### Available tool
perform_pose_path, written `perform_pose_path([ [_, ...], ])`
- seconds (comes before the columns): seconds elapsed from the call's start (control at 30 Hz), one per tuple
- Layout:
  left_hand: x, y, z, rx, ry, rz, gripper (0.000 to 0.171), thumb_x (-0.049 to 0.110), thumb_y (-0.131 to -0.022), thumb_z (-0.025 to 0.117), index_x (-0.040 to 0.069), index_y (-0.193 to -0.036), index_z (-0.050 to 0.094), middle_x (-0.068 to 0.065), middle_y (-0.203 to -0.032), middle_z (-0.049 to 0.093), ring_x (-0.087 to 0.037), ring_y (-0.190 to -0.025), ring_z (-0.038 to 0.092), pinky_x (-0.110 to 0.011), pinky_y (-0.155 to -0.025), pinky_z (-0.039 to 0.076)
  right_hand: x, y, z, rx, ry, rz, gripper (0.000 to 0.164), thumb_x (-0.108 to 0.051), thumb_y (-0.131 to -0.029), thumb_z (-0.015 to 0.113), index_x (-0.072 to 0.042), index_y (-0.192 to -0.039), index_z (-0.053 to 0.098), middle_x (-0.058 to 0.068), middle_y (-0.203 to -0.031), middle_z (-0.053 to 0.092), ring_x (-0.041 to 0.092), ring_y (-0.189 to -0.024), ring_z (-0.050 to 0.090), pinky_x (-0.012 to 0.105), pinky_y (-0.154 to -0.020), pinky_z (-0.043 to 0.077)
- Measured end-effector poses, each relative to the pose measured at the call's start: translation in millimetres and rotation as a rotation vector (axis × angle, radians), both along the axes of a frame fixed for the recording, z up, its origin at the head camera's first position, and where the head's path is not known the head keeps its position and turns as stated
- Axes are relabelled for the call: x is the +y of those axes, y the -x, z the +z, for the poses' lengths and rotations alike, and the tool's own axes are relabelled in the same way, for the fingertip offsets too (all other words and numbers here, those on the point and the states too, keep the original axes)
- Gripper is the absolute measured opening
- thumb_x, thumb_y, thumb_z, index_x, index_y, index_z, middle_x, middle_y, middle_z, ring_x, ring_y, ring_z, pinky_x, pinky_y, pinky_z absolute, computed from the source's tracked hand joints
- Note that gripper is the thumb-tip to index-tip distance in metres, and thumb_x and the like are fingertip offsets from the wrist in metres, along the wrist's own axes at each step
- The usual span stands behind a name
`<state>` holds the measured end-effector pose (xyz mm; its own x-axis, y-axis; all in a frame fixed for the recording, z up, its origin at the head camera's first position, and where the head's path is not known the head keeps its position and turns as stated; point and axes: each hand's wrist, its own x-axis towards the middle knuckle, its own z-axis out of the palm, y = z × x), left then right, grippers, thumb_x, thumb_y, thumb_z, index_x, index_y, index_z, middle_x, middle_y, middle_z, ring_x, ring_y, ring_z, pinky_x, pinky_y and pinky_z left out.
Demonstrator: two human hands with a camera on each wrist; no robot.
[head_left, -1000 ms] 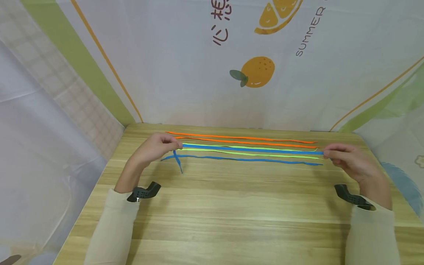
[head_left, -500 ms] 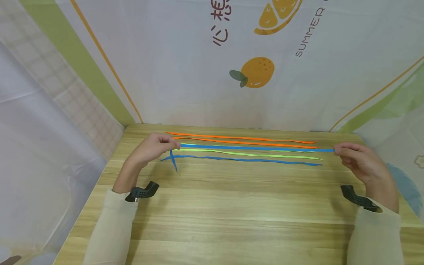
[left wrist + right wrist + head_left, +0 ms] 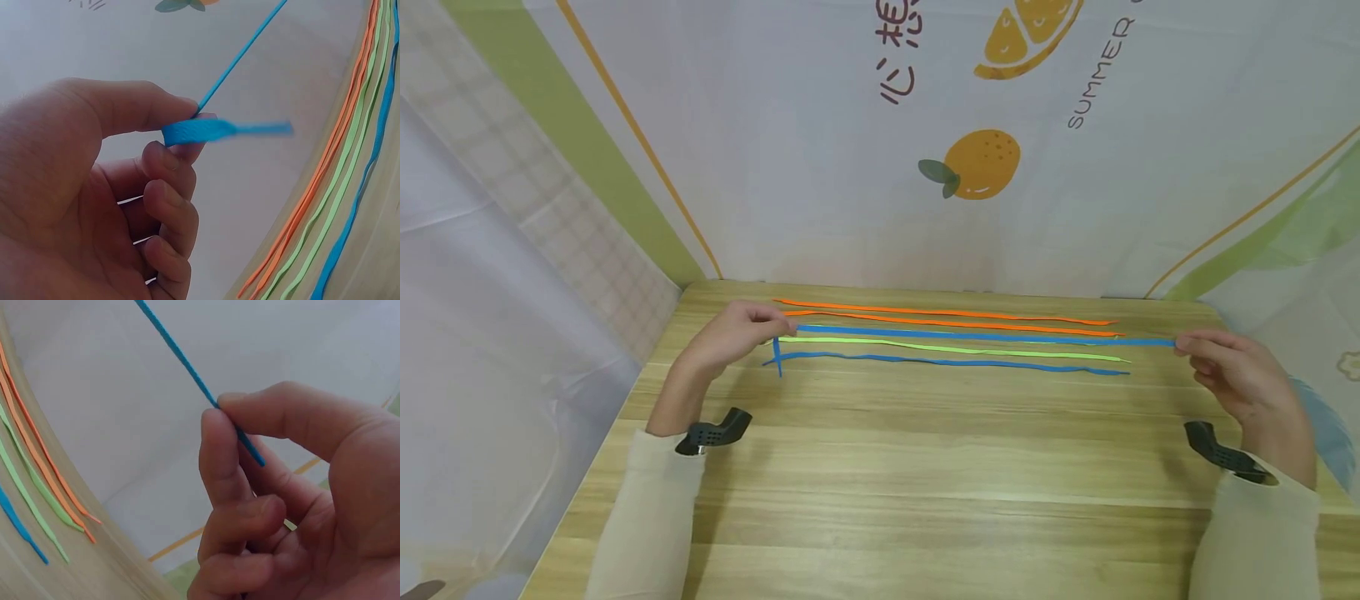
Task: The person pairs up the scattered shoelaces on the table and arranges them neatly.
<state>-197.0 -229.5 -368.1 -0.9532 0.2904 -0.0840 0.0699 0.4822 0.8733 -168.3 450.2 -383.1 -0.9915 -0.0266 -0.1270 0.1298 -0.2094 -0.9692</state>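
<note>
A flat blue shoelace point(image 3: 985, 336) is stretched taut between both hands, above the table. My left hand point(image 3: 737, 333) pinches it near one end between thumb and index finger, and a short tail hangs below the fingers. In the left wrist view that tail of blue shoelace point(image 3: 200, 131) juts out past the fingertips. My right hand point(image 3: 1243, 371) pinches the other end, whose narrow tip pokes out beyond the thumb in the right wrist view. Beneath lie two orange shoelaces point(image 3: 940, 311), two light green shoelaces point(image 3: 940, 347) and another blue shoelace point(image 3: 940, 362), side by side.
The wooden table point(image 3: 940, 483) reaches to a white printed curtain point(image 3: 820, 183) at the back, with more curtain on both sides. Each wrist wears a black camera mount point(image 3: 718, 432).
Both hands have moved apart, the left slightly leftward and the right further rightward, drawing the held blue shoelace out longer. The tail under the left hand is shorter. The laid shoelaces stay put.
</note>
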Motion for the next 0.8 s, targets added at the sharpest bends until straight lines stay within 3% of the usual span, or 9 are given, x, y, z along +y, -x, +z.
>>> perform_pose_path([
  [0.2,-9.3,1.9,-1.5,-0.016,-0.008,0.015,0.032,0.022,-0.11,0.064,-0.003,-0.123,0.079,-0.019,-0.143,0.067,-0.034,-0.137,0.055,-0.056,-0.115,0.038,3.5,-0.5,-5.1,-0.024,-0.069,-0.005,0.036,0.002,-0.113,0.056,-0.009,-0.097,0.087,-0.002,-0.089,0.076,0.019,-0.067,0.034,0.033,-0.063,0.022],
  [0.37,-15.9,3.5,-2.4,-0.018,-0.007,0.028,0.032,0.023,-0.109,0.066,-0.002,-0.123,0.08,-0.018,-0.14,0.069,-0.029,-0.126,0.055,-0.053,-0.11,0.041,6.7,-2.5,-7.0,-0.066,-0.114,-0.036,0.031,-0.002,-0.111,0.062,-0.014,-0.097,0.087,-0.005,-0.091,0.077,0.014,-0.069,0.044,0.029,-0.062,0.032],
  [0.5,-19.7,4.4,-3.3,-0.014,-0.004,0.036,0.029,0.025,-0.109,0.068,-0.001,-0.114,0.081,-0.012,-0.121,0.069,-0.026,-0.113,0.053,-0.049,-0.101,0.041,9.7,-5.3,-7.1,-0.088,-0.116,-0.06,0.028,-0.003,-0.11,0.065,-0.013,-0.098,0.088,-0.006,-0.092,0.076,0.013,-0.071,0.046,0.029,-0.062,0.033],
  [0.6,-21.4,5.0,-5.2,-0.013,-0.011,0.03,0.026,0.024,-0.109,0.069,0.001,-0.1,0.077,-0.009,-0.103,0.059,-0.028,-0.105,0.049,-0.051,-0.095,0.039,10.6,-6.4,-7.8,-0.099,-0.142,-0.07,0.027,-0.003,-0.11,0.066,-0.012,-0.099,0.089,-0.011,-0.097,0.075,0.012,-0.074,0.048,0.026,-0.064,0.039],
  [0.7,-22.8,6.1,-9.0,-0.004,0.014,0.019,0.025,0.023,-0.108,0.07,0.003,-0.094,0.076,-0.007,-0.1,0.058,-0.028,-0.101,0.048,-0.049,-0.09,0.04,11.1,-6.0,-10.3,-0.084,-0.206,-0.054,0.029,-0.003,-0.111,0.064,-0.011,-0.098,0.089,-0.015,-0.099,0.074,0.01,-0.075,0.048,0.023,-0.064,0.041],
  [0.8,-23.4,7.8,-12.9,0.004,0.043,0.006,0.031,0.02,-0.106,0.072,0.006,-0.079,0.066,-0.002,-0.085,0.051,-0.02,-0.088,0.048,-0.04,-0.078,0.04,10.4,-5.0,-11.9,-0.073,-0.314,-0.046,0.029,-0.005,-0.111,0.065,-0.013,-0.097,0.089,-0.018,-0.098,0.073,0.009,-0.075,0.047,0.022,-0.063,0.042],
])
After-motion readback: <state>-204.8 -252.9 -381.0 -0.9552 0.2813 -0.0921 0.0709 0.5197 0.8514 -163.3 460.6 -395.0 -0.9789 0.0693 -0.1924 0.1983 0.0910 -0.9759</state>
